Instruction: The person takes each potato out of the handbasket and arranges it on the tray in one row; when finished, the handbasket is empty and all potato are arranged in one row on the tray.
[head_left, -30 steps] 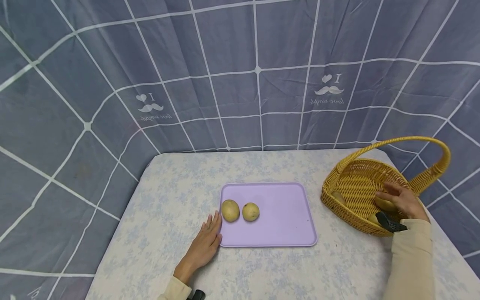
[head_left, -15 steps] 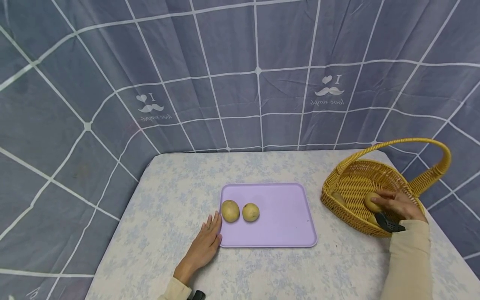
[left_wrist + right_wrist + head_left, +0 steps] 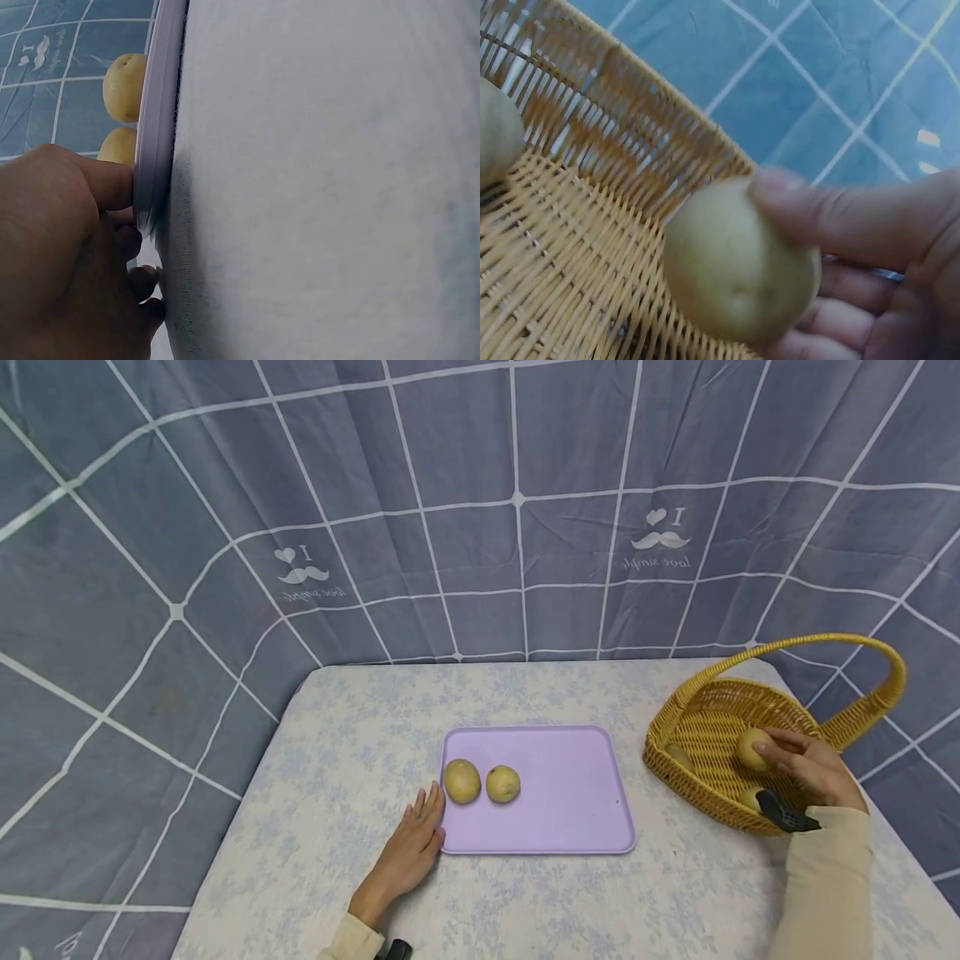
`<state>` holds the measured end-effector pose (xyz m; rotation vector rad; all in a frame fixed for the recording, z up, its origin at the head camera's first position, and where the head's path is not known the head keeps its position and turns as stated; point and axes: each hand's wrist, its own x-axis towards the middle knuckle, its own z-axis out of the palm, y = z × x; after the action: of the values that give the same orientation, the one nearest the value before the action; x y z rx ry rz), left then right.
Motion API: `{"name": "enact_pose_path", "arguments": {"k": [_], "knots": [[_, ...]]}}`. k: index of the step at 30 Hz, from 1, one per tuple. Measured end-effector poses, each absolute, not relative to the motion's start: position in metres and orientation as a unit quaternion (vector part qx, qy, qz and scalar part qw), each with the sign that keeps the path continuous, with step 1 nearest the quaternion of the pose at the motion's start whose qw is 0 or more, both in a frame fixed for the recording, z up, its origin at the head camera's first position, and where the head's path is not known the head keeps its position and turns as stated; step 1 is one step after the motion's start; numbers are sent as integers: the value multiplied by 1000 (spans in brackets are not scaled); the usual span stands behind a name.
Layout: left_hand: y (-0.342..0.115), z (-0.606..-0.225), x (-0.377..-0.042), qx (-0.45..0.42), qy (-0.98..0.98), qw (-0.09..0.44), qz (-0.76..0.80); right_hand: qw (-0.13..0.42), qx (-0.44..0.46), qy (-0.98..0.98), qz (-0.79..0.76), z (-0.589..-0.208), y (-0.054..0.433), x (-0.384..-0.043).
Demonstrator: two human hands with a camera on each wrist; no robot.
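Observation:
In the basket at the right, my right hand (image 3: 817, 770) grips a potato (image 3: 752, 749) between thumb and fingers. The right wrist view shows this round, yellowish potato (image 3: 731, 262) above the woven bottom. Two more potatoes lie in the wicker basket (image 3: 686, 791): one at its left side (image 3: 679, 756), the other (image 3: 750, 799) near my wrist, partly covered. My left hand (image 3: 408, 845) rests against the left edge of a lilac tray (image 3: 562, 810), fingers extended, its thumb touching the rim in the left wrist view. On the tray sit a larger potato (image 3: 462, 781) and a smaller one (image 3: 503, 784).
The basket's tall arched handle (image 3: 825, 637) rises above my right hand. A pale floral cloth (image 3: 360, 718) covers the table. Behind it and at both sides hangs a grey-blue curtain (image 3: 465, 552) with white lines.
My right hand has taken hold of a potato inside the basket and raised it slightly. The left hand and the two potatoes on the tray stay where they were.

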<state>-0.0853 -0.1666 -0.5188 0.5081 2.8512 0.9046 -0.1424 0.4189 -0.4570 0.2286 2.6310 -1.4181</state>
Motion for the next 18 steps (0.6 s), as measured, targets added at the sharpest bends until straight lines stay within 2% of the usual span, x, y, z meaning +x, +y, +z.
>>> {"name": "enact_pose_path", "arguments": {"k": [5, 10, 15, 18], "knots": [[-166, -518, -85, 165, 939, 56, 297, -22, 61, 851, -522, -437, 405, -130], [-167, -518, -86, 163, 938, 57, 299, -87, 3, 757, -648, -411, 373, -116], [-167, -519, -85, 164, 938, 56, 299, -137, -92, 664, -730, -394, 331, -107], [-166, -518, -85, 165, 938, 58, 298, -137, -140, 641, -742, -390, 309, -106]]}}
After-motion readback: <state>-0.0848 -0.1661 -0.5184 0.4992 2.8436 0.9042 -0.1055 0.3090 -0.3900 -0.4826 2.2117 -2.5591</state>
